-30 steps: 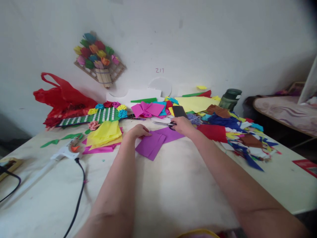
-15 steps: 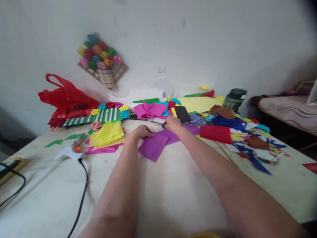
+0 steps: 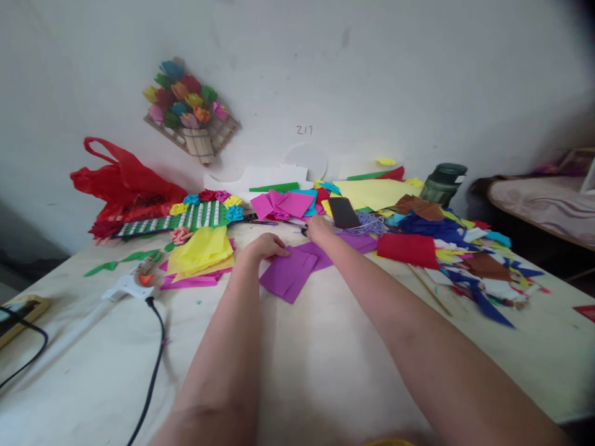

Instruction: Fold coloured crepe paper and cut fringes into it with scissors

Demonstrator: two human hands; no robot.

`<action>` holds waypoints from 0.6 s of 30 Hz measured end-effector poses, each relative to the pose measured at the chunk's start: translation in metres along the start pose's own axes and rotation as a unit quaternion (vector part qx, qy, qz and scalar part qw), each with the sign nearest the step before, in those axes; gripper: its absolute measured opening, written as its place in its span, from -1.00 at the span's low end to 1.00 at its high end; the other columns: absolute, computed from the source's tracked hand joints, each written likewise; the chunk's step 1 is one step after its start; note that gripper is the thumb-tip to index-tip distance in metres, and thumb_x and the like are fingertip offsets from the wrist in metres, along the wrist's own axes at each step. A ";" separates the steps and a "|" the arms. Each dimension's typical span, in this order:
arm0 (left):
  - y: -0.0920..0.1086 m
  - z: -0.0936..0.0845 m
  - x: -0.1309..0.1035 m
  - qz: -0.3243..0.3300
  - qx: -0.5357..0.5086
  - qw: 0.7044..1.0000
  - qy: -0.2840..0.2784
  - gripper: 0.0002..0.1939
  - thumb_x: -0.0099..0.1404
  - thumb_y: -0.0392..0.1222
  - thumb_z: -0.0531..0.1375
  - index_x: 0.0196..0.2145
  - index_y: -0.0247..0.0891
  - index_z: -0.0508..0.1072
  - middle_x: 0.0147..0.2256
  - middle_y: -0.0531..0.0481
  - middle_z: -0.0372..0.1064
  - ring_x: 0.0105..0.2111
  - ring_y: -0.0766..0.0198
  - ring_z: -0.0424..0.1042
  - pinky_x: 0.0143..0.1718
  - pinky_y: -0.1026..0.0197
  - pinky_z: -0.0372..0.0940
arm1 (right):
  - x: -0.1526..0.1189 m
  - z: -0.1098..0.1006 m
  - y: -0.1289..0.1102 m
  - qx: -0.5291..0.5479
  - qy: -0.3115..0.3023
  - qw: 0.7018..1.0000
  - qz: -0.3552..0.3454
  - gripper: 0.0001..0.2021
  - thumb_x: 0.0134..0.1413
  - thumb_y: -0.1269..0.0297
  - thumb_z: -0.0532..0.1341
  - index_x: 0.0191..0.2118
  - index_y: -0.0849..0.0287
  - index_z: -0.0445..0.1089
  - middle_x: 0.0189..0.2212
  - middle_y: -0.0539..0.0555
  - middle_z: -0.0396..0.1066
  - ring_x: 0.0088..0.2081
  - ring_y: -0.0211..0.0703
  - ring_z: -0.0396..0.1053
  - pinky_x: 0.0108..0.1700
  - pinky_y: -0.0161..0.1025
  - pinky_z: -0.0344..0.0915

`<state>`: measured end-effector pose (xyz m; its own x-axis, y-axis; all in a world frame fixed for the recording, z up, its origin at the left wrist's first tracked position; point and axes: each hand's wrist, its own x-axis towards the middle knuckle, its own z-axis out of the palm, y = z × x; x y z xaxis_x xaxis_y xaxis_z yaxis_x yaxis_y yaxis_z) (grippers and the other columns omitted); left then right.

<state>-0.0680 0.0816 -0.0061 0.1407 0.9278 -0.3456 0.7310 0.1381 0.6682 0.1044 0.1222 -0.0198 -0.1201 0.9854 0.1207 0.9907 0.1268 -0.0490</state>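
Folded purple paper (image 3: 289, 275) lies on the table in front of me, with a longer purple strip (image 3: 356, 243) running from under it to the right. My left hand (image 3: 268, 246) pinches the upper left edge of the folded paper between thumb and fingers. Just beyond the paper, my right hand (image 3: 320, 229) is closed around scissors (image 3: 304, 231); only a bit of dark handle shows clearly, and the rest is hidden or blurred. A black phone (image 3: 344, 213) and a tangle of lilac yarn (image 3: 369, 224) lie right beside that hand.
Yellow sheets (image 3: 199, 251) over pink ones lie to the left, near a white stand (image 3: 127, 286) with a black cable. Colourful paper scraps (image 3: 483, 266), a red roll (image 3: 405, 249) and a green bottle (image 3: 444, 184) are on the right. A red bag (image 3: 125, 186) stands at the back left.
My right hand and the scissors have shifted very slightly, and the blades show less than before. My left hand stays on the purple paper.
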 end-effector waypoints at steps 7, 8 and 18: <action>-0.005 -0.001 0.005 0.024 -0.012 1.000 -0.001 -0.53 -0.17 -0.14 0.34 -0.24 -0.29 0.40 -0.54 0.05 0.32 -0.57 0.35 0.31 -0.54 0.33 0.26 | -0.003 -0.002 0.001 0.012 -0.001 1.000 -0.004 -0.67 0.05 0.30 0.07 -0.06 0.22 0.36 -0.06 0.26 0.28 0.02 0.06 0.19 -0.09 -0.13 0.21; -0.005 -0.001 0.005 0.025 -0.009 1.000 0.003 -0.52 -0.16 -0.13 0.34 -0.23 -0.28 0.40 -0.55 0.06 0.31 -0.58 0.36 0.30 -0.55 0.33 0.26 | -0.004 -0.004 0.002 0.016 -0.010 1.000 -0.006 -0.67 0.05 0.28 0.08 -0.06 0.21 0.37 -0.07 0.25 0.29 0.01 0.06 0.20 -0.10 -0.13 0.22; -0.004 -0.002 0.003 0.025 -0.008 1.000 0.006 -0.52 -0.16 -0.12 0.33 -0.22 -0.27 0.43 -0.54 0.05 0.35 -0.56 0.36 0.32 -0.54 0.35 0.23 | -0.055 0.000 0.015 0.034 0.067 0.990 -0.119 -0.62 0.15 0.26 -0.05 0.03 0.20 0.29 0.07 0.14 0.21 0.09 -0.09 0.11 0.10 -0.19 0.02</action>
<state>-0.0715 0.0841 -0.0084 0.1689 0.9374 -0.3047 0.7120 0.0977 0.6953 0.1263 0.0702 -0.0274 -0.3355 0.9037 0.2662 0.9283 0.3652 -0.0698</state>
